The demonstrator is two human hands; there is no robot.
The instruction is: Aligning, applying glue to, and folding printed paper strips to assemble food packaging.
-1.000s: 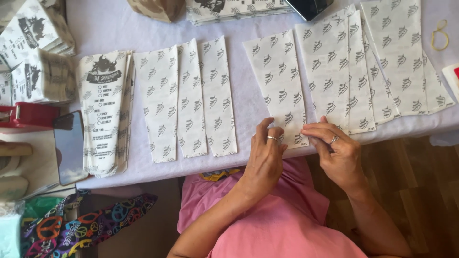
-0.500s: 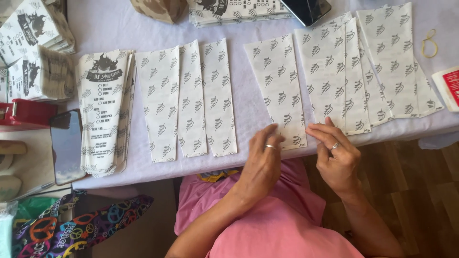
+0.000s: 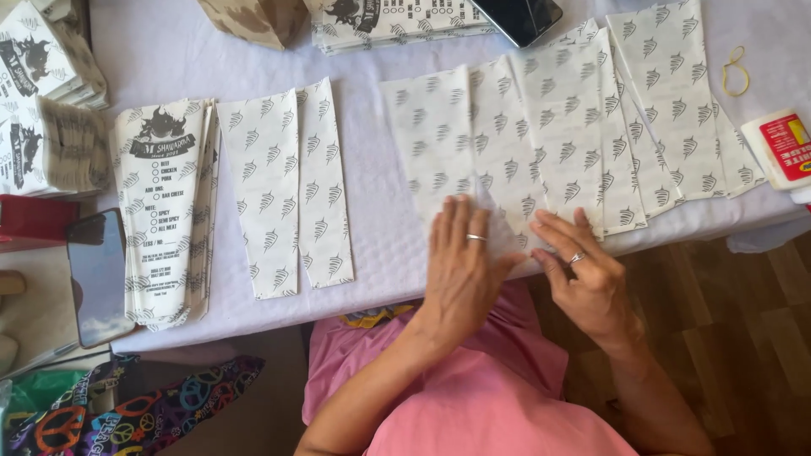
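Both my hands flat, open — left hand (image 3: 460, 270), right hand (image 3: 583, 274) — pressing one patterned paper sheet (image 3: 448, 143); two sheets (image 3: 287, 186) lie left.

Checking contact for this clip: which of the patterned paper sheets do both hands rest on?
The leftmost sheet of the overlapping right-hand row. The left hand lies flat on its lower end and the right hand touches its lower right corner; the other sheets lie untouched.

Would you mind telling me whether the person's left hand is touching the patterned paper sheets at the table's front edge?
Touching. The head view shows the left hand lying flat, palm down, on the lower end of the patterned paper sheets, its fingers spread over them.
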